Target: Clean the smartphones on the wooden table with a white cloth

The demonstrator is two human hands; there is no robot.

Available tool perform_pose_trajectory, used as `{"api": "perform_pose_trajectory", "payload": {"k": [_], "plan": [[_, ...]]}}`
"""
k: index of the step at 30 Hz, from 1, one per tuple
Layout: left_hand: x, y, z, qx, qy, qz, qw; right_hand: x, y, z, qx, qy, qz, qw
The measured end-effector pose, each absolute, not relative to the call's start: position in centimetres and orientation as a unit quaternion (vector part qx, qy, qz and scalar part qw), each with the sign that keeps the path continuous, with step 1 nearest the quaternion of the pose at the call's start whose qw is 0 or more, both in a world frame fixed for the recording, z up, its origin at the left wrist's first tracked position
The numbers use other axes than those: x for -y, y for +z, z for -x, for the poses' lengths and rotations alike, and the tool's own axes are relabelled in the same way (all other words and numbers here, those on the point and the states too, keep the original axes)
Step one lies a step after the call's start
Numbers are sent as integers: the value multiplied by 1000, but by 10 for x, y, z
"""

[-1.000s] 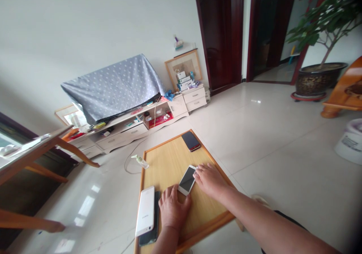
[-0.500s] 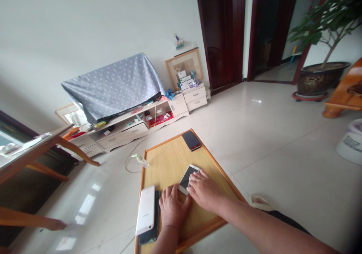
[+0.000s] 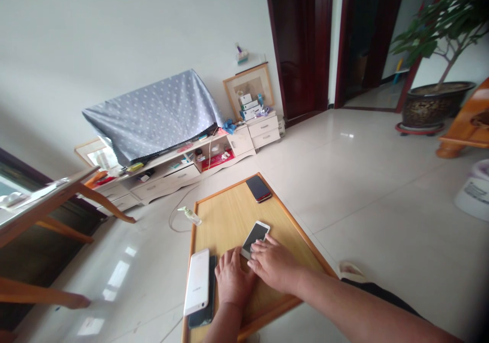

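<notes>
From my remote post I see the right hand [image 3: 273, 267] lying flat over the lower end of a white-framed smartphone [image 3: 255, 238], screen up, mid-way along a pale wooden bench [image 3: 229, 205] with an orange rim. Its fingers [image 3: 260, 251] are spread slightly and pressed down, gripping nothing, apparently to keep the phone from sliding. The left hand [image 3: 234, 282] rests palm down just beside the phone's lower corner, its fingers [image 3: 232, 259] close together and holding nothing. It looks set there as a brace, though I cannot tell whether it touches the phone.

I count four flat slabs on the bench. Beside the left hand, a white-backed phone [image 3: 197, 282] lies on a dark phone [image 3: 199, 320], stacked, it seems, to save room. The smartphone is the third. The fourth, a dark phone with a red edge [image 3: 259, 188], sits alone near the far corner.

Past the rim, one small pump bottle [image 3: 189, 216] lies by a thin cable [image 3: 176, 221] on the tiled floor [image 3: 362, 190]. One sandal [image 3: 350, 270] shows to the right.

Farther off stand a white TV cabinet [image 3: 171, 175], a screen-shaped form under a dotted blue cloth [image 3: 153, 116], a framed picture [image 3: 248, 86], one potted tree [image 3: 433, 104] and a dark wooden door [image 3: 300, 43].
</notes>
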State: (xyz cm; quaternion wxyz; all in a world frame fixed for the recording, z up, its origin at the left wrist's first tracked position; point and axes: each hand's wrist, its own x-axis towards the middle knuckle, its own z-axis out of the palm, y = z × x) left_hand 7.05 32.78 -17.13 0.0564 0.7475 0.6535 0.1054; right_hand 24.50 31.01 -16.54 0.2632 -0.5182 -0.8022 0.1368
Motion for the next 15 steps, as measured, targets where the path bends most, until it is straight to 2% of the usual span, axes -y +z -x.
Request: {"api": "perform_pose_trajectory", "payload": {"k": [6,12,15], "plan": [[-326,-170,-72,-649,121,-750,44,-328,-162,-263,741,119,606,265],[-329,-174,-67,-643,113,-755,60,-303,-170,-235,802,159,508,271],[-328,-173,-69,-649,112,-751,54,-312,-168,-244,788,157,527,276]]}}
